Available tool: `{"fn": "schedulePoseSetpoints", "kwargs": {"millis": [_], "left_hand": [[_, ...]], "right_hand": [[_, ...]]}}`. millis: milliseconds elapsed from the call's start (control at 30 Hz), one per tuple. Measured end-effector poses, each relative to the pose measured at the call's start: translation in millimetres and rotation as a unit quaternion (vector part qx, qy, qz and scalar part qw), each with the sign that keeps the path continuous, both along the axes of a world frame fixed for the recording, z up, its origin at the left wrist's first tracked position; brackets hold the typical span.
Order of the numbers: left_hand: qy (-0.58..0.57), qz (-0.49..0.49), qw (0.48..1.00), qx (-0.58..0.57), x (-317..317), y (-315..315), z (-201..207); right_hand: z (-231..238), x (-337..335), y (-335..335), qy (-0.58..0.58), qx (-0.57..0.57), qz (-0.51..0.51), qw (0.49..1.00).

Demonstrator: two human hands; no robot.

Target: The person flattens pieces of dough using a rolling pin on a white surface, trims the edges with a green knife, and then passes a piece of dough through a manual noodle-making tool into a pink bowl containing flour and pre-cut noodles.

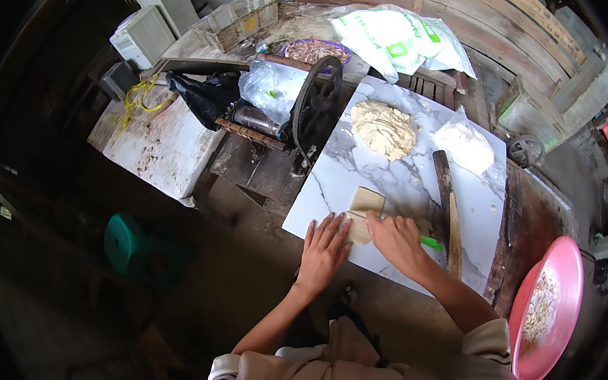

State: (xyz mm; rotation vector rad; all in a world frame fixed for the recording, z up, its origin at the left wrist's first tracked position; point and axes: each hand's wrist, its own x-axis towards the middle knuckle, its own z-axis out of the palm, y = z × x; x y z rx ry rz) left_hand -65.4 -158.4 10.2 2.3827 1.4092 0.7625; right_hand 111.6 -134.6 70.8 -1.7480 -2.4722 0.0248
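A flat strip of pale dough [368, 201] lies on the marble-patterned board in front of me, with a line across its middle. My left hand [327, 245] rests palm down, its fingers spread and the fingertips at the strip's left side. Over the strip's right side, my right hand [394, 238] is closed around a knife with a green handle [430, 242]. The handle's end sticks out beyond the palm, and a thin blade edge seems to lie across the dough; most of it is hidden by the fingers.
A large lump of dough [383, 130] and a clear bag of white powder [464, 147] sit farther back on the board [325, 192]. Two wooden sticks [444, 183] lie at right. A hand-wheel machine [317, 109] stands left, a pink basin [567, 311] right, a green stool [120, 243] lower left.
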Motion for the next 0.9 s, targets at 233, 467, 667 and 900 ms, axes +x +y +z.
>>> {"fn": "schedulePoseSetpoints", "kwargs": {"millis": [233, 467, 667, 900], "left_hand": [[-0.016, 0.006, 1.000, -0.012, 1, 2, 3], [-0.023, 0.008, 1.000, -0.016, 1, 4, 3], [-0.032, 0.034, 0.999, -0.001, 7, 6, 5], [-0.030, 0.054, 0.998, 0.008, 11, 8, 6]], "right_hand": [[-6, -1, 4, -0.054, -0.002, 0.021, 0.998], [-7, -1, 6, -0.065, 0.002, 0.034, 0.997], [-4, 4, 7, -0.079, -0.014, 0.047, 0.996], [-5, 23, 3, -0.078, -0.010, 0.065, 0.995]]}}
